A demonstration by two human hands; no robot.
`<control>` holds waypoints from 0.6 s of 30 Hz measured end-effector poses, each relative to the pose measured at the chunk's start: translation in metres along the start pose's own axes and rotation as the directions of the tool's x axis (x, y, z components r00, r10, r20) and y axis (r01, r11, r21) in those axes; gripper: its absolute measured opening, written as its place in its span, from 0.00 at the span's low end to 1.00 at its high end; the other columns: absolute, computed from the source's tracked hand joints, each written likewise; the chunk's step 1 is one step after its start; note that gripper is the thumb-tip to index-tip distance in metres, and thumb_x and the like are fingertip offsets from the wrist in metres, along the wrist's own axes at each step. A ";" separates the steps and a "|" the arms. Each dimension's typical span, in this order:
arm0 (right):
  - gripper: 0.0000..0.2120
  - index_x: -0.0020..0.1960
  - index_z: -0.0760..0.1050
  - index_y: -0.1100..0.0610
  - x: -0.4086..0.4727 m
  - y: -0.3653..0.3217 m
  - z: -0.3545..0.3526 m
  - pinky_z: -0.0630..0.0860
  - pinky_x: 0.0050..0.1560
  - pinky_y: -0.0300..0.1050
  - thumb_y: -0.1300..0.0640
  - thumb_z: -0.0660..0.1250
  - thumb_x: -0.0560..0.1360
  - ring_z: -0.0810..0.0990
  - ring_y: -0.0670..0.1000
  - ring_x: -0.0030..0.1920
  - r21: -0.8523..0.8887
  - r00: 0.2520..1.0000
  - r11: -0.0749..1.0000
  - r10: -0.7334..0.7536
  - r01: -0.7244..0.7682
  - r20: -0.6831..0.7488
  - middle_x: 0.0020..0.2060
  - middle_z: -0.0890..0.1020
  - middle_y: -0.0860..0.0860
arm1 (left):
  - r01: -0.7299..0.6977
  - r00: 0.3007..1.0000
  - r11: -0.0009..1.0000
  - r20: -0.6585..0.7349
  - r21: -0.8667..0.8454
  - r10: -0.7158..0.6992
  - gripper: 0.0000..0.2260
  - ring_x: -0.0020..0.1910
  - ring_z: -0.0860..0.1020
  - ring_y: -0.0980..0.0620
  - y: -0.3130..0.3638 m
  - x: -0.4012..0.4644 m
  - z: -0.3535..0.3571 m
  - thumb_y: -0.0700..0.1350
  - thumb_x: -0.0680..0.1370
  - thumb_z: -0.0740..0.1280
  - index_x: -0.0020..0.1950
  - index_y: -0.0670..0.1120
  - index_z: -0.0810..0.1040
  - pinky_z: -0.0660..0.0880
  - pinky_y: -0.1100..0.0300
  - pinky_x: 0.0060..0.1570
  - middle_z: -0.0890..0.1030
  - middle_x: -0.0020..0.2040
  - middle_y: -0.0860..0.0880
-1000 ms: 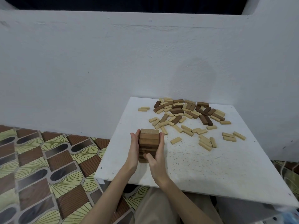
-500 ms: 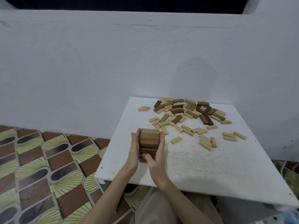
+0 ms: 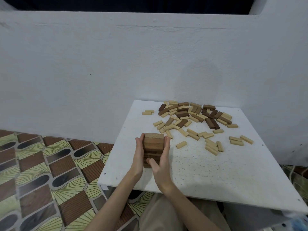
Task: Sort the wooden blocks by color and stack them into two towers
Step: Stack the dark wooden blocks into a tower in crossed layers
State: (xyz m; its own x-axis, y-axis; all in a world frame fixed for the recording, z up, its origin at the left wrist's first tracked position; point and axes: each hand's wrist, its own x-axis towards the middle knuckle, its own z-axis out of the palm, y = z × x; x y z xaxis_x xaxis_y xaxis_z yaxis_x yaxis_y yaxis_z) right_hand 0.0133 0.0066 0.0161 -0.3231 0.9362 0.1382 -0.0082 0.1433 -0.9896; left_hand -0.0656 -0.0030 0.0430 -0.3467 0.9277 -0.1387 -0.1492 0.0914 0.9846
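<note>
White speckled bench [image 3: 208, 172] with its far edge against a plain white wall [image 3: 100, 72], patterned brown-and-yellow floor covering [image 3: 41, 172] beyond its left edge, beige trousers [image 3: 160, 214] below its near edge

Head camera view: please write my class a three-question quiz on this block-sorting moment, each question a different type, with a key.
1. True or false: the brown tower stands on the white table.
2. Multiple choice: the left hand and right hand are
A. pressing flat against the tower's two sides
B. picking blocks from the pile
C. resting on the floor
3. Fill in: the loose blocks not yet stacked lie toward the table's ____ edge.

Key: 1 true; 2 A; 3 far.
</note>
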 end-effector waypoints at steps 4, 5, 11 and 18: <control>0.47 0.77 0.41 0.47 0.000 -0.002 0.000 0.74 0.64 0.45 0.53 0.64 0.66 0.66 0.48 0.70 -0.012 1.000 1.000 0.006 -0.006 0.003 0.75 0.58 0.48 | -0.006 1.000 1.000 0.002 -0.002 0.006 0.23 0.50 0.73 0.70 -0.001 0.000 -0.001 0.57 0.81 0.38 0.73 0.55 0.59 0.71 0.78 0.41 0.74 0.56 0.60; 0.47 0.77 0.41 0.46 0.000 -0.001 0.000 0.74 0.64 0.46 0.54 0.64 0.66 0.66 0.48 0.70 -0.013 1.000 1.000 0.007 -0.007 0.004 0.75 0.57 0.48 | -0.007 1.000 1.000 0.006 0.001 0.007 0.23 0.50 0.73 0.69 -0.001 0.000 -0.001 0.57 0.81 0.38 0.73 0.55 0.59 0.71 0.78 0.42 0.74 0.56 0.60; 0.45 0.76 0.41 0.43 -0.001 -0.001 -0.001 0.74 0.62 0.39 0.55 0.64 0.68 0.67 0.44 0.68 -0.014 1.000 1.000 0.008 -0.008 -0.002 0.73 0.59 0.46 | -0.022 1.000 1.000 0.015 -0.012 0.022 0.22 0.43 0.74 0.76 0.003 -0.004 0.000 0.54 0.82 0.38 0.70 0.54 0.61 0.69 0.81 0.38 0.74 0.51 0.62; 0.46 0.77 0.40 0.47 -0.002 0.000 -0.003 0.73 0.61 0.36 0.58 0.63 0.68 0.66 0.42 0.69 -0.015 1.000 1.000 0.017 -0.017 0.023 0.73 0.58 0.44 | -0.041 0.999 0.998 -0.018 0.044 0.042 0.19 0.49 0.74 0.73 0.005 -0.006 0.002 0.55 0.82 0.39 0.66 0.56 0.62 0.68 0.81 0.45 0.75 0.54 0.60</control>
State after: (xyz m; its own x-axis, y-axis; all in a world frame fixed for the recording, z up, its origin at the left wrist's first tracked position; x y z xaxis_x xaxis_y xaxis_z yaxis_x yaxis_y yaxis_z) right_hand 0.0172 0.0059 0.0162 -0.3448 0.9309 0.1204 0.0113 0.1324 -0.9911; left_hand -0.0620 -0.0077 0.0485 -0.3691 0.9241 -0.0989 -0.0935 0.0689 0.9932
